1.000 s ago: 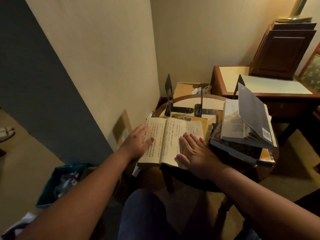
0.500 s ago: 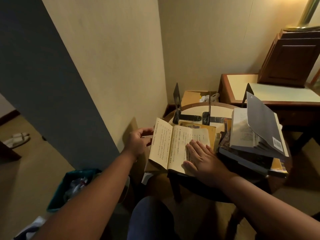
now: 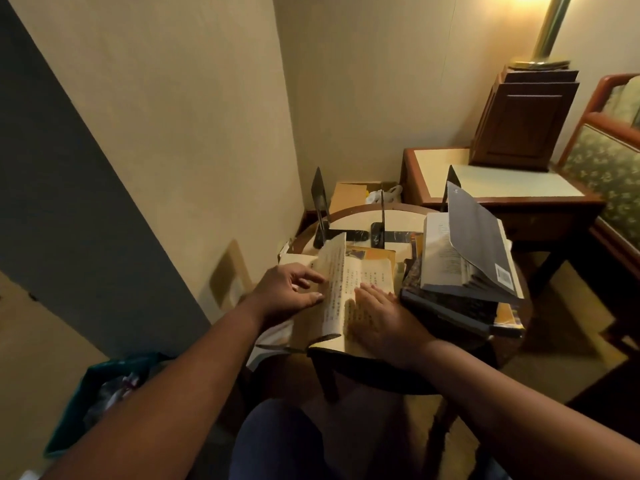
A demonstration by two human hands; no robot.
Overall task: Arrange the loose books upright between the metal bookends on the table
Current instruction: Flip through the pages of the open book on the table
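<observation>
An open book (image 3: 367, 277) with cream pages and vertical print lies at the near edge of the round surface (image 3: 356, 219). Its left half is lifted up and its right half lies flat. Under it a yellow book (image 3: 377, 255) shows. At the right edge there is a stack of books (image 3: 446, 306), and on top a grey-covered book (image 3: 478, 237) lies open with its cover raised. Along the far edge stand black metal bookends, all upright: the left bookend (image 3: 319, 195), the middle bookend (image 3: 382, 216) and the right bookend (image 3: 452, 178).

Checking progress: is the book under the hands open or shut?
Book partly open: left hand holds its left half raised; right hand flat on right page.
</observation>
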